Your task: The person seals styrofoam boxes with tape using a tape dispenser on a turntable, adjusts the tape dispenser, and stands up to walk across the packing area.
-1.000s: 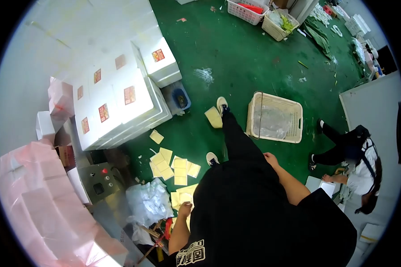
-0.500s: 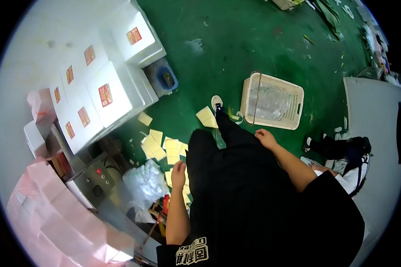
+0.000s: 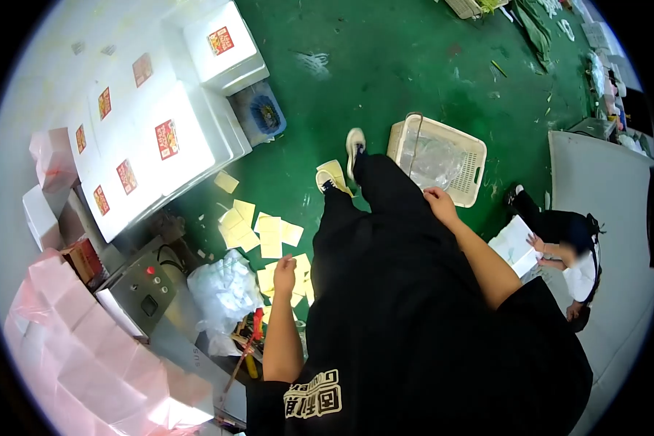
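Note:
My left hand (image 3: pixel 285 275) hangs low beside my left thigh, its fingers loosely curled together with nothing visible in them. Under it, yellow paper sheets (image 3: pixel 271 236) lie scattered on the floor. My right hand (image 3: pixel 440 203) hangs beside my right thigh with curled fingers, and I see nothing in it. Just beyond it in the view is a cream plastic crate (image 3: pixel 473 192) with clear plastic film (image 3: pixel 437 161) inside. A thin brown rod or cord (image 3: pixel 416 142) crosses the crate's near side; I see no contact with my hand.
White foam boxes (image 3: pixel 185 138) with red labels are stacked at left, beside a blue bin (image 3: pixel 279 116). Nearer are a control box (image 3: pixel 142 291), a plastic bag (image 3: pixel 225 294) and pink wrapped material (image 3: pixel 87 341). A seated person (image 3: pixel 570 225) at right holds a white sheet (image 3: pixel 511 245).
My left shoe has come into view on a yellow sheet. The floor things have shifted slightly up and left in view. The seated person now holds up a white sheet.

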The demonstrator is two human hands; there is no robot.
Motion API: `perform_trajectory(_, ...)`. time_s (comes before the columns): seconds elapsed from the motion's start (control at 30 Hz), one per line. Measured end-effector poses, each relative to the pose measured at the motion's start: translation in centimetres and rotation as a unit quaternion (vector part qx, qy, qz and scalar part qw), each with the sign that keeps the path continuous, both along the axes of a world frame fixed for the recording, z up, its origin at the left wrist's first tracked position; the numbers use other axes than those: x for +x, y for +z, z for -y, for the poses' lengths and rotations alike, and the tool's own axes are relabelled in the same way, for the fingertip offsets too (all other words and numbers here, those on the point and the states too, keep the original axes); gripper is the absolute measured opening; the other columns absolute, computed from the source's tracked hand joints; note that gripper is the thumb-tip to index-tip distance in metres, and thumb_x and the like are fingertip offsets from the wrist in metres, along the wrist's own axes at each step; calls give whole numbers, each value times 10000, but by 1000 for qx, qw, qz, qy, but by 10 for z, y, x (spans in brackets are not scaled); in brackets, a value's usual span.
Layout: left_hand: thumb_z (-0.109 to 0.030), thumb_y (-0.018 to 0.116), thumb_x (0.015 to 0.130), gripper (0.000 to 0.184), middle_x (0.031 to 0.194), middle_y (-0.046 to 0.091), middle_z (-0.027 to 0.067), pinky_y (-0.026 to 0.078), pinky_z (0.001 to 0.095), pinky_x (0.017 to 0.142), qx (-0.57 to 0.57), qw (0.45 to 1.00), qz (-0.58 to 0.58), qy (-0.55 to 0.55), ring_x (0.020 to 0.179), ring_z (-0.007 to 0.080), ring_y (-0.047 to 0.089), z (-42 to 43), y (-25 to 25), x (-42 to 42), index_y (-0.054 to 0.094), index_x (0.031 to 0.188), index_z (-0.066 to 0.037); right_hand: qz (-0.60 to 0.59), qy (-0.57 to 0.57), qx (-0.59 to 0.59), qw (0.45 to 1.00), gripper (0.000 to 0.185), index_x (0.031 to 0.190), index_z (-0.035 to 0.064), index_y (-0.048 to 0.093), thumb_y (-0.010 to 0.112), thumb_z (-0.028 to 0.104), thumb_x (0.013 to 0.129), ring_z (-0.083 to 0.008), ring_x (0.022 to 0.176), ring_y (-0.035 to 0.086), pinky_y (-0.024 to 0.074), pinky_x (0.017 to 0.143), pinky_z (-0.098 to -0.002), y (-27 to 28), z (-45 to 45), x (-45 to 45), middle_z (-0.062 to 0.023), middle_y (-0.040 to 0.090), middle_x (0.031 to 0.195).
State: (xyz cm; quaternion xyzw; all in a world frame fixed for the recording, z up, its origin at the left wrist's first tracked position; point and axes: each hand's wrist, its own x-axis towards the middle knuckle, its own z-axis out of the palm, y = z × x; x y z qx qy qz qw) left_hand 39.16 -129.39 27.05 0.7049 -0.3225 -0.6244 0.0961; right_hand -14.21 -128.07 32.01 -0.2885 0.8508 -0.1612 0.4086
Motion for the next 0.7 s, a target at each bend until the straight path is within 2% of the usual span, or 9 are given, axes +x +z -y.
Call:
perform_trajectory(0.07,-194,617,945,347,945,662,58,488,270,801,-28,999,35,17,864,144,614,8,1,7,619,1209,31,1,-16,-6,1000,297,1090,32,695,653,263,909,-217,928,675,510,853,-321,8,1,-3,-122,721,980)
perform_trajectory(0.17,-185,614,944,339,924,657,55,478,264,779,6,995,10,102,841,138,605,27,8,4,619,1201,35,12,-88,-20,996,296,1091,37,700,652,267,909,-219,929,670,507,859,-319,-2,-8,-11,-115,723,989)
perform_trajectory(0.33,-164,603,944,270,884,645,39,469,266,747,-14,1000,8,6,801,129,582,27,-33,21,645,1141,17,-30,-124,-33,991,287,1083,33,712,656,253,907,-205,932,659,497,873,-314,8,7,-12,-105,723,987)
perform_trajectory(0.37,-161,599,947,255,900,655,42,473,271,752,-11,1000,5,6,815,129,590,36,-25,15,658,1134,2,-34,-137,-37,989,279,1080,29,715,654,241,910,-196,937,653,492,879,-308,11,15,-14,-100,722,987)
perform_trajectory(0.47,-165,595,942,308,955,692,87,513,293,795,-5,1000,-29,-9,849,163,641,57,-52,18,630,1184,23,-37,-116,-68,990,304,1066,48,715,676,288,882,-263,956,676,519,868,-356,-19,25,-19,-140,723,1009)
perform_trajectory(0.53,-138,580,930,307,932,687,85,513,293,782,-8,993,-8,-122,833,160,637,88,-46,7,624,1188,23,-10,-125,-62,990,292,1043,46,712,676,277,870,-261,956,674,515,870,-369,-19,39,-16,-138,719,994)
perform_trajectory(0.6,-118,580,916,293,903,677,70,499,285,744,-15,977,34,-211,791,150,612,126,-14,-16,639,1171,12,-3,-119,-82,989,274,1023,63,722,667,277,862,-270,931,681,523,839,-375,-28,50,-17,-136,720,972)
perform_trajectory(0.67,-95,576,904,292,906,677,61,497,284,743,-30,981,-50,-186,790,146,608,156,-42,-12,648,1172,-4,32,-153,-49,986,281,1015,66,725,668,287,851,-281,928,682,525,833,-380,-27,65,-22,-138,722,972)
perform_trajectory(0.7,-85,573,903,294,907,677,59,496,279,741,-32,975,-23,-218,794,145,609,182,-39,-23,649,1176,-11,34,-162,-43,985,285,1010,67,727,668,293,847,-276,921,684,526,830,-380,-32,71,-26,-134,724,961)
